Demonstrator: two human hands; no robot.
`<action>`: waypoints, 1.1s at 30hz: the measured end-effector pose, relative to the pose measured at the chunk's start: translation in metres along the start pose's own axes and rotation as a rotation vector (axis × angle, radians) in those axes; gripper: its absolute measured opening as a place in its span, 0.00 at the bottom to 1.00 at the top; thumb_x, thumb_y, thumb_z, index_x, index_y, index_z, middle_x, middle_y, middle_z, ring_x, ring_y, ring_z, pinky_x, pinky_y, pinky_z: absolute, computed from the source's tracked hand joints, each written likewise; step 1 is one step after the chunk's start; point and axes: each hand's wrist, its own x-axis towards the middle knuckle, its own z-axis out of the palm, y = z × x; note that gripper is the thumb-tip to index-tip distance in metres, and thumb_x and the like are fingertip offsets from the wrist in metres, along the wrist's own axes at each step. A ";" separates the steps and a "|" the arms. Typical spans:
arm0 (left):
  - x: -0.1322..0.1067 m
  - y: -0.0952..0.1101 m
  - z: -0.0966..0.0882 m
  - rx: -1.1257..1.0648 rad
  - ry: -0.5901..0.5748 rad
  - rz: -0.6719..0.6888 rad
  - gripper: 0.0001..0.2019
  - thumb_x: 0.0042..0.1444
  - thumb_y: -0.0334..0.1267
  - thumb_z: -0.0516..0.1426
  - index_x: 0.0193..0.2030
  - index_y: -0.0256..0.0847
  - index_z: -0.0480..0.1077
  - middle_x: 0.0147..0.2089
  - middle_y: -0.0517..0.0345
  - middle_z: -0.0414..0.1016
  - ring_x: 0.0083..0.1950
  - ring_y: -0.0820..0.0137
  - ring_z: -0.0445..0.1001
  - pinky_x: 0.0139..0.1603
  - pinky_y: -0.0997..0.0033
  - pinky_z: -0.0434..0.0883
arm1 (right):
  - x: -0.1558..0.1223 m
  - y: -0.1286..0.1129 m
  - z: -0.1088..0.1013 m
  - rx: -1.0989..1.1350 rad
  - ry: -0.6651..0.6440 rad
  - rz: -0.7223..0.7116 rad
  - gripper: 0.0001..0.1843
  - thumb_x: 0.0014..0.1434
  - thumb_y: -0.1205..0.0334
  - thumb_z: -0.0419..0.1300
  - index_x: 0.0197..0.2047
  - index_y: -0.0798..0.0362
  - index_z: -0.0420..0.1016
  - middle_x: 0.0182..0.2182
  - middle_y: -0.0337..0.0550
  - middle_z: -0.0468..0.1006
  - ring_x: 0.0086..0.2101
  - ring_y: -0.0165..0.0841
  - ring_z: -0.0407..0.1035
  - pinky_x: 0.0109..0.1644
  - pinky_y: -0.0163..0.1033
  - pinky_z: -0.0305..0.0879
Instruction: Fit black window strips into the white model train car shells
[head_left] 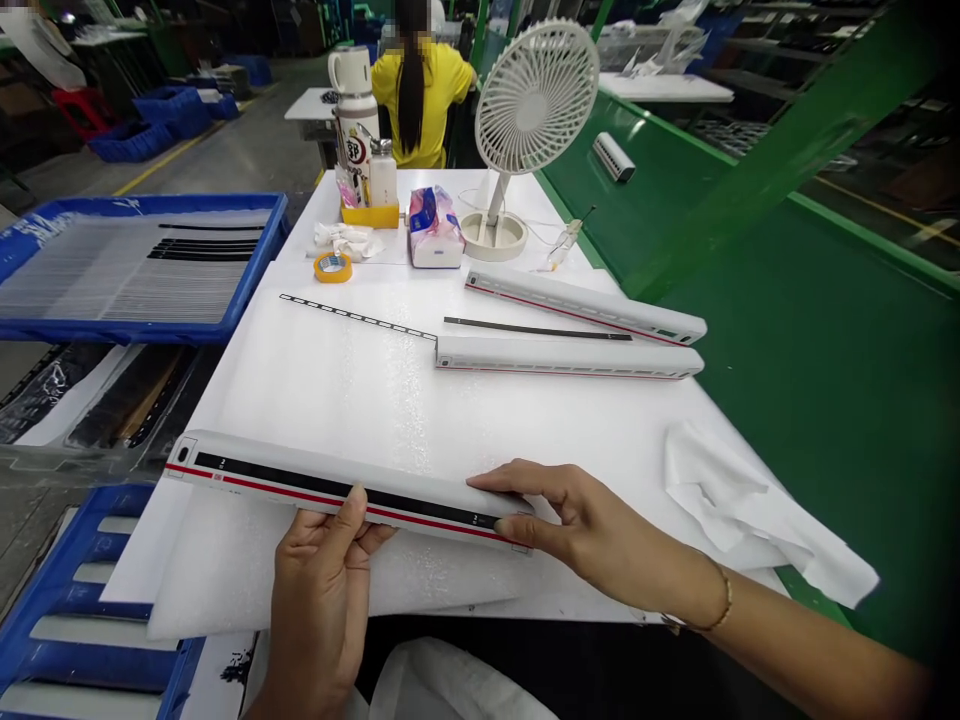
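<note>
- Left hand (322, 570) grasps the white train shell (405, 484) from below, thumb at its black strip (277, 477).
- Right hand (577, 515) pinches the right end.
- Shell is above the foam sheet (217, 580) — two similar shells (562, 355) lie behind.

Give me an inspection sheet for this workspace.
Surface: white table, white foam sheet on top.
Work items: long white red-striped shell bearing a flat black strip; behind it, two similar shells and a loose black strip.
Clutter: round orange tape roll, pink-and-blue tissue pack, crumpled white sheet.
Hands: left hand beneath the held shell, thumb on its front; right hand gripping its right end.
Cables: thin white cable beside the round white fan.
Surroundings: blue plastic tray left, green panel right, person in yellow beyond.
</note>
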 end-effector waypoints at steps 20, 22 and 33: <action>-0.031 -0.024 0.030 -0.002 -0.260 -0.161 0.06 0.45 0.33 0.65 0.26 0.36 0.71 0.26 0.57 0.75 0.29 0.71 0.74 0.34 0.67 0.76 | -0.011 -0.001 0.030 0.160 0.103 0.066 0.22 0.57 0.52 0.58 0.54 0.49 0.70 0.44 0.45 0.76 0.44 0.41 0.70 0.47 0.44 0.68; -0.031 -0.025 0.028 -0.006 -0.243 -0.168 0.06 0.45 0.33 0.65 0.29 0.36 0.72 0.25 0.57 0.75 0.28 0.71 0.74 0.34 0.67 0.76 | -0.010 0.000 0.031 0.163 0.110 0.072 0.22 0.57 0.52 0.58 0.53 0.49 0.71 0.43 0.45 0.77 0.43 0.41 0.70 0.46 0.45 0.68; -0.033 -0.021 0.029 -0.019 -0.261 -0.172 0.07 0.44 0.34 0.65 0.28 0.35 0.73 0.28 0.55 0.77 0.31 0.67 0.76 0.35 0.65 0.76 | -0.006 -0.006 0.025 0.444 0.039 0.147 0.18 0.52 0.55 0.64 0.48 0.46 0.75 0.42 0.40 0.78 0.42 0.35 0.69 0.48 0.39 0.65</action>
